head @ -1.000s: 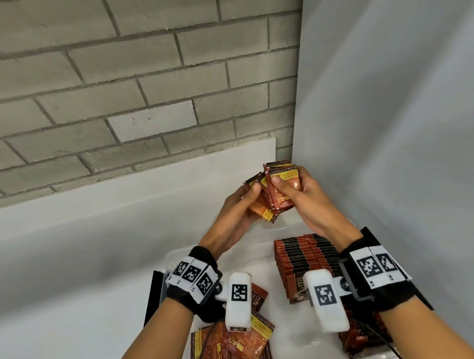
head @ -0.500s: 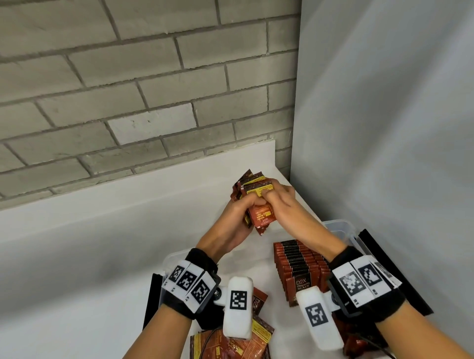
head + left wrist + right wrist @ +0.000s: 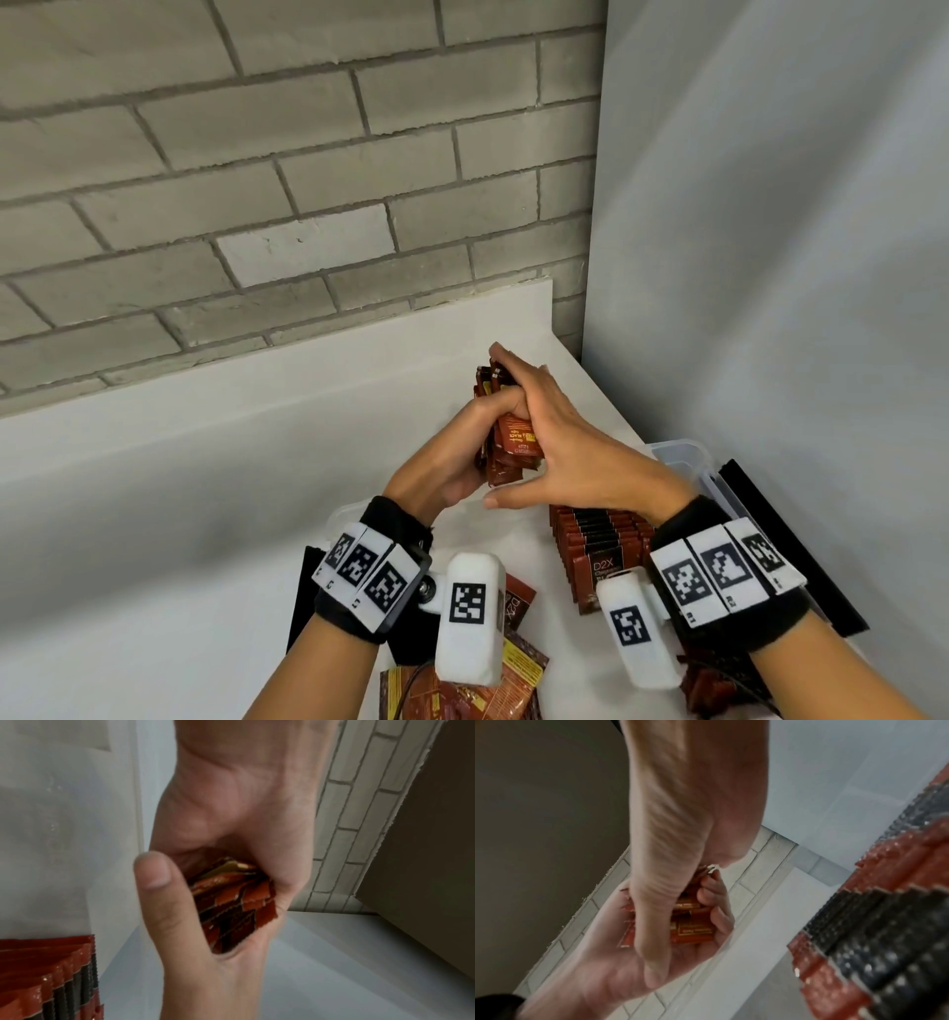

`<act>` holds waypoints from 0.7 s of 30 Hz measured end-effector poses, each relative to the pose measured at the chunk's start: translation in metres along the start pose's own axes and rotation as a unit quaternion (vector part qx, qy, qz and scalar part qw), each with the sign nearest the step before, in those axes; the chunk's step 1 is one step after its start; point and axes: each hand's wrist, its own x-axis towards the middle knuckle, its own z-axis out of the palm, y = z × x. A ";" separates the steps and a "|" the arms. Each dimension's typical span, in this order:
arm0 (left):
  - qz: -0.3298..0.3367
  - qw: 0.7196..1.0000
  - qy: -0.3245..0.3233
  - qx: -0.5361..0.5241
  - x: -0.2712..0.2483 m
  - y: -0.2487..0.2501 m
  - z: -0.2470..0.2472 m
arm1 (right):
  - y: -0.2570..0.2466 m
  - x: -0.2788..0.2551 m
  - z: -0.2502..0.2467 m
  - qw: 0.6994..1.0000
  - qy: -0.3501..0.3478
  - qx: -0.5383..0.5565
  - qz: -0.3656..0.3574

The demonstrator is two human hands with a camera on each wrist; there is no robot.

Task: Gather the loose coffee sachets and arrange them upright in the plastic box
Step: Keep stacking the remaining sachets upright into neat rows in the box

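A bundle of red-brown coffee sachets (image 3: 513, 442) is held upright above the white counter, between both hands. My left hand (image 3: 457, 452) cups it from the left and below, fingers curled round it. My right hand (image 3: 554, 437) lies over its top and right side, fingers bent over the upper edge and thumb stretched out below. The wrist views show the same bundle (image 3: 231, 902) (image 3: 693, 929) squeezed between the palms. The clear plastic box (image 3: 678, 452) stands to the right, with a row of upright sachets (image 3: 595, 545) in it.
Several loose sachets (image 3: 462, 694) lie on the counter near my wrists, one more (image 3: 516, 601) just behind them. A black flat piece (image 3: 785, 539) lies beside the box. A brick wall stands behind and a grey wall (image 3: 770, 257) close on the right.
Both hands have come down and towards me with the bundle. The right hand has shifted from the bundle's side to over its top, and the sachets are pressed closer together.
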 end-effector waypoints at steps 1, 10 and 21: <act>-0.003 1.000 -0.001 -0.004 -0.001 0.000 0.000 | 0.001 0.001 0.001 1.000 0.012 0.005 -0.001; -0.008 0.993 -0.066 -0.102 -0.009 0.004 -0.009 | 0.007 0.007 -0.002 0.991 0.126 0.012 -0.037; -0.055 0.995 -0.001 -0.081 -0.008 0.007 -0.001 | 0.016 0.005 0.002 0.996 0.073 0.044 0.019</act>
